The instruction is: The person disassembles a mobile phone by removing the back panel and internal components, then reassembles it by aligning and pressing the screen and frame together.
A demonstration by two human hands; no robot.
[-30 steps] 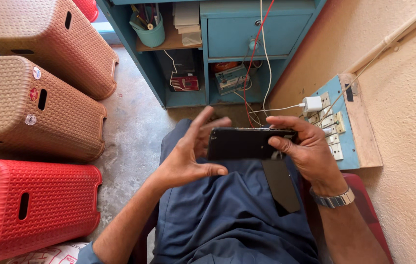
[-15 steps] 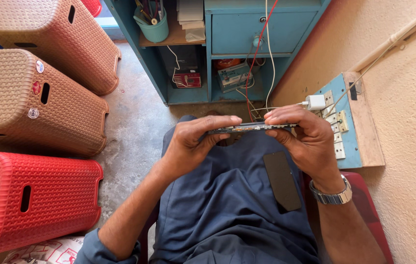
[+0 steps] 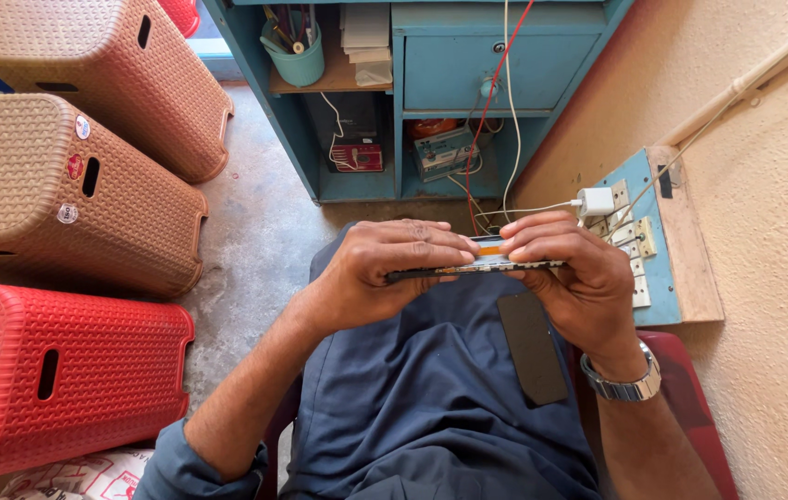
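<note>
While both hands grip it edge-on above the lap, the phone [image 3: 473, 267] sits between them with its thin side turned up to the camera, so only a dark rim and a strip of orange inside show. The left hand [image 3: 385, 273] is clenched around the phone's left end, fingers [image 3: 431, 245] curled over the top edge. The right hand [image 3: 565, 273] clasps the right end likewise, a metal wristwatch [image 3: 624, 381] on that wrist. Judging from the flat black panel [image 3: 531, 347] lying loose on the blue trousers [image 3: 431, 398] just below the right hand, one piece seems already apart from the phone, and the body is in hand for more work; whether the panel belongs to this phone I cannot tell.

As for containers, a teal cup [image 3: 294, 51] on the blue cabinet's [image 3: 468, 56] open shelf holds several upright tools or pens. Beside it lies a stack of papers. The lower compartment holds a small red box and other electrical bits, with red and white wires hanging down. The drawer is closed. Three woven plastic stools [image 3: 61, 185], two tan and one red, lie on the floor at left. A white charger [image 3: 595, 201] is plugged into the switchboard [image 3: 649, 241] on the wall.
</note>
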